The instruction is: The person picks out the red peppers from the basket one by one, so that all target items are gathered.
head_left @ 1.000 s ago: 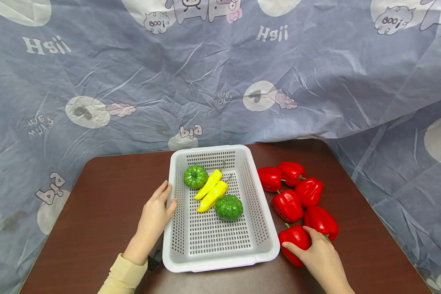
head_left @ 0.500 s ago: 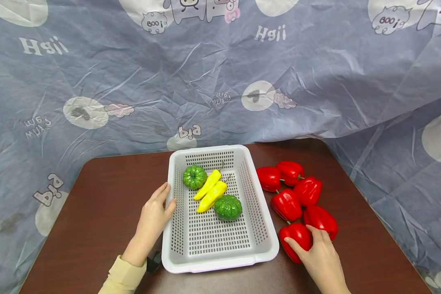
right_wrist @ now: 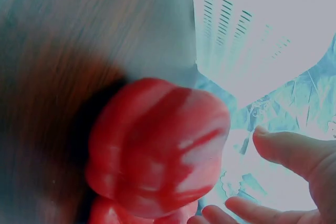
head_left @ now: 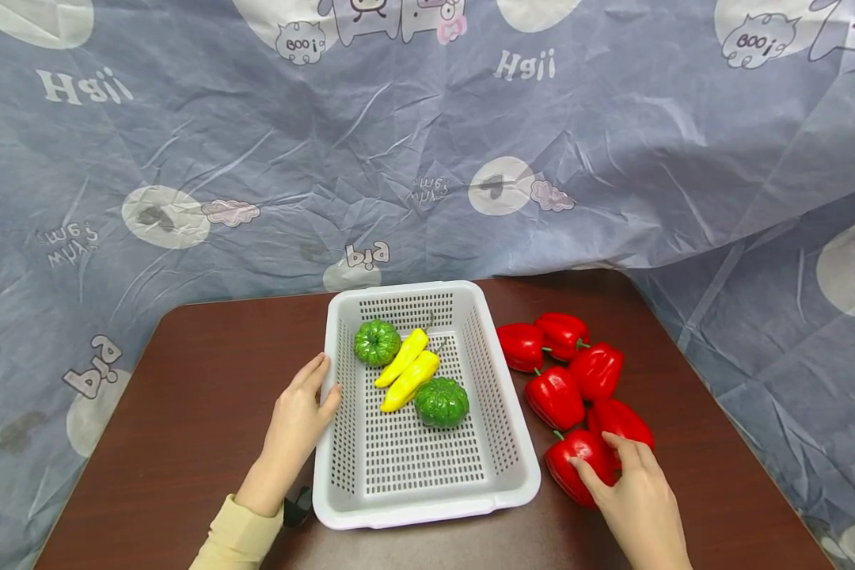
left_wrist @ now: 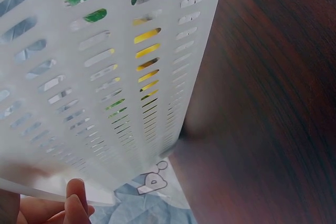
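A light grey perforated plastic basket [head_left: 427, 511] holds two green pumpkin-like vegetables [head_left: 442, 402] and two yellow peppers [head_left: 411, 381]. My left hand [head_left: 295, 419] holds its left rim, thumb reaching over the inner side; in the left wrist view, fingers [left_wrist: 76, 203] show at the rim. To the basket's right, the nearest red bell pepper [head_left: 577, 467] lies on the table under my right hand [head_left: 637, 491]. In the right wrist view the thumb [right_wrist: 289, 148] stands apart from this bell pepper [right_wrist: 157, 145], and the other fingertips are close by its side.
Several more red bell peppers [head_left: 556, 396] lie grouped behind the nearest one, right of the basket. The dark brown wooden table [head_left: 207, 396] has its rear edge against a grey-blue printed cloth [head_left: 399, 158]. A small black object [head_left: 298, 507] shows beside the left wrist.
The nearest bell pepper has shifted slightly right and away from me, against the one behind it. My right hand has moved right and its thumb has come off the pepper. The left hand stays put.
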Tool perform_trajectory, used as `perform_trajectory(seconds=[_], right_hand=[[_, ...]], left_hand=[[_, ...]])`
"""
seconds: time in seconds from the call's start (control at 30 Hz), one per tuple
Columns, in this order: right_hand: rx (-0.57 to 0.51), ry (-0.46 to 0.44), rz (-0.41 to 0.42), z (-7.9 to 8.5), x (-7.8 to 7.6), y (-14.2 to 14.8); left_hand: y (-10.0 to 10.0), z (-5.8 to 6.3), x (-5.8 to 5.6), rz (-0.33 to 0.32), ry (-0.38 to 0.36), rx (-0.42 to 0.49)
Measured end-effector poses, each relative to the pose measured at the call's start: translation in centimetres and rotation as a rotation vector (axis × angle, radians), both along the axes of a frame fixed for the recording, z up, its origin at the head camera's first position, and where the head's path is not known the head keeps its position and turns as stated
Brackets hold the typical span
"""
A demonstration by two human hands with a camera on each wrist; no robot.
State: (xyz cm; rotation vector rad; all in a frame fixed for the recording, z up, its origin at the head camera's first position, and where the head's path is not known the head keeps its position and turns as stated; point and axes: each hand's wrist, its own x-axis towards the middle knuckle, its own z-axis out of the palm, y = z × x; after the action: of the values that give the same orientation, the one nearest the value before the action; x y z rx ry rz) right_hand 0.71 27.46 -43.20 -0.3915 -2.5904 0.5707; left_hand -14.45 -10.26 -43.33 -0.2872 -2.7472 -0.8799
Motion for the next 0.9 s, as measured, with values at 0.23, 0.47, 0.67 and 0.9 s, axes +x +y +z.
perform_trajectory(seconds=[0.23, 0.47, 0.67, 0.9], right_hand=[[-0.034, -0.009, 0.012, 0.6, -0.2, 0.6], [-0.093, -0.080, 0.020, 1.5, -0.6, 1.0], [-0.108, -0.081, 0.048, 2.4, -1.6, 1.2], [-0.120, -0.062, 0.092, 3.9, -3.1, 1.1]], left_hand=[[0.0, 0.0, -0.1, -0.004, -0.015, -0.014], [0.0, 0.0, -0.1, -0.010, 0.000, -0.028], [0.1, 0.0, -0.2, -0.013, 0.032, -0.032], [0.0, 0.2, -0.4, -0.021, 0.053, -0.032]])
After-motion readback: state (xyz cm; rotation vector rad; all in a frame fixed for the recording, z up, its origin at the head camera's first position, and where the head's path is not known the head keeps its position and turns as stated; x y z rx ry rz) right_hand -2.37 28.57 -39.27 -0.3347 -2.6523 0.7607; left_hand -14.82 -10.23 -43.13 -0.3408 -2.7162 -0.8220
